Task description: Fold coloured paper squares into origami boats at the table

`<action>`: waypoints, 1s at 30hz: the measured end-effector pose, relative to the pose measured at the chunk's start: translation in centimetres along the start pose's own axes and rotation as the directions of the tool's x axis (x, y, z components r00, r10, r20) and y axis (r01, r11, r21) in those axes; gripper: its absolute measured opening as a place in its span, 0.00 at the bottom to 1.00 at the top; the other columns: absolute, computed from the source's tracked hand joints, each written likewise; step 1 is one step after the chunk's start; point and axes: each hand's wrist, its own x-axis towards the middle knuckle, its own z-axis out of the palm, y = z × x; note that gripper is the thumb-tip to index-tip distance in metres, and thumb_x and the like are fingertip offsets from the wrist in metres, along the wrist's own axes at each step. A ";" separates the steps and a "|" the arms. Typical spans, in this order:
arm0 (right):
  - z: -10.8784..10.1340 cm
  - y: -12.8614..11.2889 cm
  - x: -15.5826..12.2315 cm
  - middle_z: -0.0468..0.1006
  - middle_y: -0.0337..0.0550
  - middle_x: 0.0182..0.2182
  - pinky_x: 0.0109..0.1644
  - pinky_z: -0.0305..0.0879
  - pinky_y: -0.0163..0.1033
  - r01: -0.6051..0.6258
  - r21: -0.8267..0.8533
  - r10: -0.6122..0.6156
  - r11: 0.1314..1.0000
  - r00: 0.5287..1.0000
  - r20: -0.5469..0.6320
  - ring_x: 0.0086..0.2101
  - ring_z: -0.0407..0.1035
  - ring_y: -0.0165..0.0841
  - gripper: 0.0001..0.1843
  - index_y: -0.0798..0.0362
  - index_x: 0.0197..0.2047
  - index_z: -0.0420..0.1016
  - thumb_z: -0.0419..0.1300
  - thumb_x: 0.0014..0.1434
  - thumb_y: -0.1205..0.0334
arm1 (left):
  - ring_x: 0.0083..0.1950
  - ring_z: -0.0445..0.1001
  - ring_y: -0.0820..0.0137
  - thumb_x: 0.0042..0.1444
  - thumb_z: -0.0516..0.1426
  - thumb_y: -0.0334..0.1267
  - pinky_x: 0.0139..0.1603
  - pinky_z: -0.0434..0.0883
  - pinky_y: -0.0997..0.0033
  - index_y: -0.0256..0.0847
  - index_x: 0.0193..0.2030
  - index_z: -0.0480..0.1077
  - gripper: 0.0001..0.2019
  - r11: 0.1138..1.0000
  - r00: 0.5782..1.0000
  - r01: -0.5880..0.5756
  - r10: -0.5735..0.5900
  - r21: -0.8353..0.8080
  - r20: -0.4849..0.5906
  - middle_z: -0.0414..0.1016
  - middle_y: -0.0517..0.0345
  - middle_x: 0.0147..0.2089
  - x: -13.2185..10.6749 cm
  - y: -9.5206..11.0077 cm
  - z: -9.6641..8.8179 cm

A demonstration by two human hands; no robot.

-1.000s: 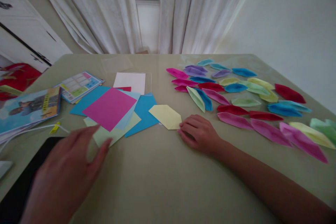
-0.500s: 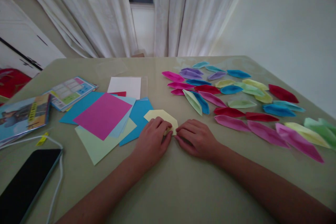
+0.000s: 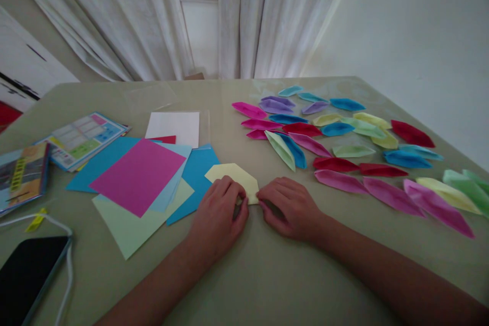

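Note:
A pale yellow folded paper [image 3: 233, 174] lies on the green table [image 3: 244, 275] in front of me. My left hand [image 3: 218, 216] rests on its near edge with fingers curled and pressing down. My right hand [image 3: 288, 206] pinches the paper's right tip with curled fingers. Just left of the yellow piece sits a loose pile of flat square sheets: a magenta sheet [image 3: 137, 175] on top, blue sheets [image 3: 198, 170] and a light green sheet [image 3: 130, 226] under it.
Several folded paper boats [image 3: 344, 153] in pink, red, blue, green, yellow and purple are spread over the right half of the table. A white sheet [image 3: 173, 127] lies behind the pile. Booklets [image 3: 78, 137] lie far left. A black phone [image 3: 26, 275] with a white cable sits near left.
My left hand came in from the near left and settled on the yellow paper. My right hand stayed at its right tip. The view shifted slightly right.

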 end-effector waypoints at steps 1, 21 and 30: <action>-0.1 0.0 0.0 0.82 0.46 0.34 0.42 0.68 0.44 -0.010 0.017 0.010 1.000 1.000 -0.009 0.34 0.73 0.38 0.07 0.52 0.46 0.75 0.57 0.68 0.69 | 0.46 0.71 0.59 0.68 0.57 0.30 0.49 0.70 0.56 0.43 0.41 0.68 0.05 1.000 1.000 -0.002 0.002 0.001 0.000 0.71 0.55 0.43 0.0 0.0 0.0; 0.0 0.6 -0.4 0.84 0.49 0.38 0.45 0.68 0.46 0.048 -0.017 -0.047 0.999 0.999 0.022 0.37 0.73 0.40 0.11 0.54 0.43 0.78 0.54 0.66 0.71 | 0.48 0.70 0.57 0.65 0.56 0.28 0.50 0.69 0.53 0.41 0.46 0.68 0.06 1.000 1.000 0.002 -0.001 -0.022 0.026 0.71 0.53 0.45 0.0 -0.1 0.0; 0.0 0.4 -0.5 0.85 0.48 0.40 0.46 0.68 0.45 0.080 -0.046 -0.079 0.996 0.997 0.015 0.38 0.74 0.40 0.09 0.54 0.42 0.79 0.57 0.68 0.69 | 0.50 0.70 0.56 0.63 0.55 0.27 0.52 0.70 0.52 0.42 0.48 0.69 0.09 0.999 0.999 0.019 -0.017 -0.041 0.044 0.71 0.52 0.47 0.1 0.2 -0.1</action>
